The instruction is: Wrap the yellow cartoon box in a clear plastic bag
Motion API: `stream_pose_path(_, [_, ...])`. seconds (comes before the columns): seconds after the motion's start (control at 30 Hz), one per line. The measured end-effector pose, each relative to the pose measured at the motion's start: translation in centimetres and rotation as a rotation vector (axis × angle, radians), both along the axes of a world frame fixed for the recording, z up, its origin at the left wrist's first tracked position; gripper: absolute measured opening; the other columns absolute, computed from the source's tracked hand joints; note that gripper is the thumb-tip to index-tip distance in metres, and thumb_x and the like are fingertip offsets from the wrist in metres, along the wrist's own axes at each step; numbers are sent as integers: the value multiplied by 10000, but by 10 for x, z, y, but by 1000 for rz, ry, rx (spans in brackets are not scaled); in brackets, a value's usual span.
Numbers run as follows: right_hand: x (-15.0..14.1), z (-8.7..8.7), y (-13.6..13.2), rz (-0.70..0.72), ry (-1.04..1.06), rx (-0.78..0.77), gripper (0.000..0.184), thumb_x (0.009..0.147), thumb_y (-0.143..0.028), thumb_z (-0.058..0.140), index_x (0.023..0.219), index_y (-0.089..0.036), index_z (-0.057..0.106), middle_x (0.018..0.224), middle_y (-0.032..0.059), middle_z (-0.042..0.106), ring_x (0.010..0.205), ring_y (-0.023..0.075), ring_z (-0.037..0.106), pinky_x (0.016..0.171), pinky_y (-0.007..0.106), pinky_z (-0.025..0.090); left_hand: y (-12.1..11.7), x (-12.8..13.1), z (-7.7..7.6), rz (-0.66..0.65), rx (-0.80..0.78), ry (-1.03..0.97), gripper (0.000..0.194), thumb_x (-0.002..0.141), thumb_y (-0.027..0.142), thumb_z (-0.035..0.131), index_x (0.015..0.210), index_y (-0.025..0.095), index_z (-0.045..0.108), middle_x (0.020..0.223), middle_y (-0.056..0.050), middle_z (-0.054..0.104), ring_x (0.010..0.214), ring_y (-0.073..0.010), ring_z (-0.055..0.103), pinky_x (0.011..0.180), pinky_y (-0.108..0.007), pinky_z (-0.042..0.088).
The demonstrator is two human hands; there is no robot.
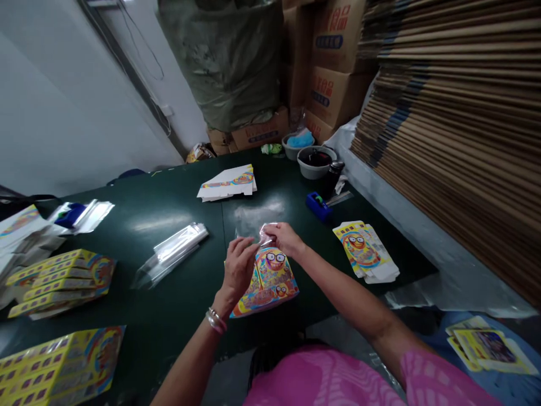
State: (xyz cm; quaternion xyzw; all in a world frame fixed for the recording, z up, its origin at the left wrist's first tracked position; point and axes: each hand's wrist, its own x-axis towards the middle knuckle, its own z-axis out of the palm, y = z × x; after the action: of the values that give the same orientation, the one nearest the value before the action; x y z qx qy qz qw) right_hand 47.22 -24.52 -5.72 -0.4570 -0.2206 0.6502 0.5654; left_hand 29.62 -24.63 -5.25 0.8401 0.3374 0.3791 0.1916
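Multicoloured, cartoon-printed cardboard box sits at six o'clock on my dark-green table; my right hand pinches clear plastic film at the box's twelve-o'clock edge; whether my left hand grips, I cannot tell.

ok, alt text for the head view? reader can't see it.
A person's right hand pinches clear plastic film, left hand beside it, over a colorful box printed with bespectacled cartoon faces on a dark green table. Clear plastic sleeves and yellow printed boxes lie left; a blue tape dispenser and flat yellow cartons lie right.
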Motion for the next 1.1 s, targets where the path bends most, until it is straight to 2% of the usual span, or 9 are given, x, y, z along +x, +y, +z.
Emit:
stream_pose_path(0.27, [32, 26, -14, -106, -316, 189, 496, 660, -386, 791, 1082, -169, 646, 1105, 133, 694, 1027, 275, 669, 845, 406, 550, 43, 5, 46, 174, -346, -321, 182, 835, 309, 609, 888, 197, 743, 832, -44, 729, 765, -183, 646, 719, -303, 517])
stream_pose_path(0.37, [42, 30, -8, -264, -492, 252, 834, 531, -278, 863, 1294, -215, 534, 1456, 143, 464, 1368, 315, 396, 1095, 479, 366, 58, -4, 70, 191, -447, -443, 188, 777, 342, 670, 842, 184, 748, 793, -33, 724, 738, -169, 630, 698, -275, 495])
stream_pose_path(0.47, [38, 34, 6, -322, -570, 307, 1001, 437, -230, 893, 1354, -201, 493, 1546, 143, 343, 1443, 306, 265, 1185, 468, 207, 65, -14, 90, 169, -526, -527, 206, 735, 364, 714, 829, 184, 751, 744, -13, 702, 704, -142, 603, 685, -250, 473])
stream_pose_path(0.57, [29, 40, 26, -332, -556, 356, 973, 460, -268, 891, 1350, -190, 507, 1510, 143, 412, 1405, 295, 350, 1156, 445, 270, 70, -23, 104, 135, -591, -571, 223, 703, 381, 744, 808, 184, 746, 713, -3, 679, 675, -123, 586, 670, -237, 464])
stream_pose_path(0.67, [21, 49, 43, -305, -477, 412, 646, 587, -359, 824, 1180, -186, 636, 1297, 117, 629, 1219, 272, 563, 1004, 401, 448, 81, -35, 115, 119, -627, -586, 260, 669, 410, 753, 787, 180, 731, 707, -8, 664, 659, -122, 582, 658, -244, 474])
stream_pose_path(0.73, [14, 56, 49, -284, -417, 441, 374, 682, -417, 747, 956, -166, 702, 978, 83, 744, 960, 224, 683, 885, 354, 513, 93, -44, 117, 137, -637, -572, 284, 650, 421, 750, 784, 172, 721, 687, -9, 648, 634, -121, 574, 641, -252, 477])
stream_pose_path(0.83, [1, 60, 50, -272, -346, 433, 303, 732, -457, 685, 806, -163, 686, 645, 18, 697, 608, 159, 667, 703, 316, 549, 118, -55, 109, 199, -631, -507, 325, 612, 440, 742, 762, 155, 698, 634, -5, 620, 578, -124, 557, 609, -272, 477])
stream_pose_path(0.97, [-17, 48, 48, -304, -300, 340, 278, 729, -420, 659, 843, -167, 668, 573, -15, 662, 443, 127, 600, 517, 266, 517, 146, -62, 82, 275, -539, -348, 300, 558, 403, 756, 716, 166, 663, 598, -10, 611, 610, -178, 573, 641, -331, 489])
stream_pose_path(1.1, [-26, 20, 39, -350, -307, 199, 201, 753, -315, 605, 873, -167, 669, 520, -29, 642, 386, 113, 571, 428, 218, 455, 141, -54, 62, 271, -343, -206, 226, 667, 302, 723, 865, 203, 676, 948, -93, 687, 1069, -301, 552, 989, -482, 396])
